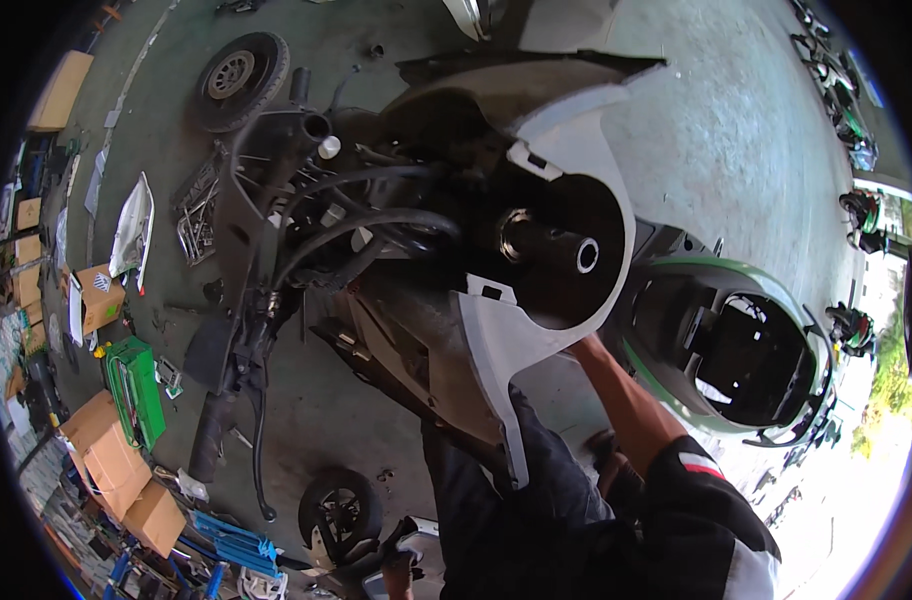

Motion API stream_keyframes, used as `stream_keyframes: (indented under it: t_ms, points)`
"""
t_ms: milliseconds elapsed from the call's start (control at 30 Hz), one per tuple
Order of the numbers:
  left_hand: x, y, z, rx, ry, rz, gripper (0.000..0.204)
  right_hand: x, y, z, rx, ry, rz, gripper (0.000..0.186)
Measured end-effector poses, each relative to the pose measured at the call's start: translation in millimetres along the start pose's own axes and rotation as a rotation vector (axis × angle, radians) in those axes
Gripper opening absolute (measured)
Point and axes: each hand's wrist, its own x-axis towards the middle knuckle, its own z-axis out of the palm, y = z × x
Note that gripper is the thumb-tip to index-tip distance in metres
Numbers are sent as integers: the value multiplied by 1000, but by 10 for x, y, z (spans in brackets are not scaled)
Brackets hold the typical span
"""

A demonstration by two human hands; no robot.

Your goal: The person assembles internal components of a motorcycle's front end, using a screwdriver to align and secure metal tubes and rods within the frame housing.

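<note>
A partly stripped scooter fills the middle of the view. Its pale grey panel [566, 330] curves around a round opening, and inside that a dark tube with a bright metal end [585, 255] points up. My right forearm [631, 405] reaches from the lower right to beneath this panel, which hides the hand and its fingers. At the lower edge a bit of my left hand [400, 578] shows beside a dark-and-white part [411, 535]; its fingers cannot be made out. To the left lie the handlebar grip [211, 435], brake lever [260, 450] and bundled black cables [376, 225].
A green-trimmed scooter body [666, 280] without a seat stands at right. Loose wheels lie on the floor, one far left [234, 78], another near my legs [341, 515]. Along the left are cardboard boxes [111, 450], a green crate [136, 390] and a white panel [133, 230].
</note>
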Motion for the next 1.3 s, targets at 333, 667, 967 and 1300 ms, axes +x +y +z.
stream_keyframes:
  t_ms: [333, 667, 967, 1300]
  points:
    - [572, 480, 189, -168, -130, -138, 24, -839, -2934, -559, 42, -200, 355, 85]
    - [960, 728, -195, -724, -107, -555, 21, -428, -3696, -75, -869, -381, 362, 62]
    - [1154, 457, -731, -686, -77, -528, 21, -219, -3649, 57, 115, -315, 1238, 51]
    - [1317, 279, -697, -949, -116, -678, 24, -191, -3907, 525, -708, -281, 1022, 47]
